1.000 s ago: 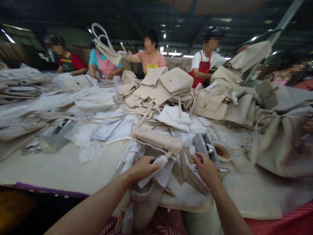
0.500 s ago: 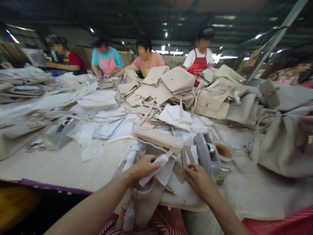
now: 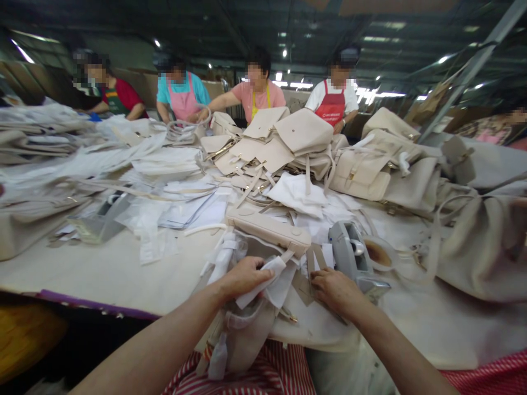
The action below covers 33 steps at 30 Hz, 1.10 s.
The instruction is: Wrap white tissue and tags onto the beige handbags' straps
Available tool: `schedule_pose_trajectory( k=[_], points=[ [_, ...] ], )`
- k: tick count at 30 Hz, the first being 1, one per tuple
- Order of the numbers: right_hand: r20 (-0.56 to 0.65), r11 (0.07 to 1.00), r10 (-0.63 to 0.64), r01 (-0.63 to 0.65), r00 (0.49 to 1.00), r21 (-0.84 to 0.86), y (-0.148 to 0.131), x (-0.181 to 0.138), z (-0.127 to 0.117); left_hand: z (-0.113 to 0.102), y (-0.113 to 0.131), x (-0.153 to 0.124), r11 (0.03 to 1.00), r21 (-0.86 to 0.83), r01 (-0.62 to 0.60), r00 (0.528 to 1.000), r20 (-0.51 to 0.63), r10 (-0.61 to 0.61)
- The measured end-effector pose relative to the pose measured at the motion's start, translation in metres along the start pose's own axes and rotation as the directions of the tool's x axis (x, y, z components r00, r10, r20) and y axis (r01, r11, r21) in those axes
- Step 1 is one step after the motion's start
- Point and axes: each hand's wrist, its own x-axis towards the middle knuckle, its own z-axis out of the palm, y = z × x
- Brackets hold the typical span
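My left hand [image 3: 247, 280] is closed around a strap end wrapped in white paper [image 3: 263, 282]. The strap belongs to a beige handbag [image 3: 269, 227] that leans over the table's front edge, with white wrapping at its opening. A gold-coloured zip end [image 3: 291, 318] pokes out at its right side. To the right, my right hand [image 3: 335, 291] has its fingers bent down on grey-brown card strips [image 3: 317, 258], pinching at one; its fingertips are partly hidden. Just beyond that hand stands a grey tape dispenser [image 3: 349, 249].
Beige handbags [image 3: 304, 134] are heaped across the middle. White paper sheets [image 3: 193, 211] and a second tape dispenser [image 3: 101, 219] lie to the left. A roll of tape [image 3: 379, 255] and a large bag [image 3: 481, 247] sit at right. Several co-workers stand across the table.
My right hand has closed in on the card strips, its fingers more bent, and a strip edge now shows below it. My left hand keeps its hold. A co-worker's head has turned.
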Motion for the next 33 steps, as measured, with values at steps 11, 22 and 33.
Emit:
schedule_pose_trajectory(
  k=[11,22,33],
  points=[
    [0.038,0.989,-0.048,0.053,0.998,-0.141,-0.004,0.003,0.003,-0.001,0.001,0.002,0.999,0.012,0.038,0.999,-0.005,-0.038],
    [0.064,0.974,-0.068,0.080,0.996,-0.210,-0.010,0.004,0.004,-0.003,-0.001,0.002,0.997,0.074,-0.006,1.000,-0.007,0.007],
    [0.016,0.988,-0.020,0.023,1.000,-0.152,-0.013,0.004,0.008,-0.003,0.000,0.000,0.996,0.088,-0.022,0.999,-0.035,0.025]
  ],
)
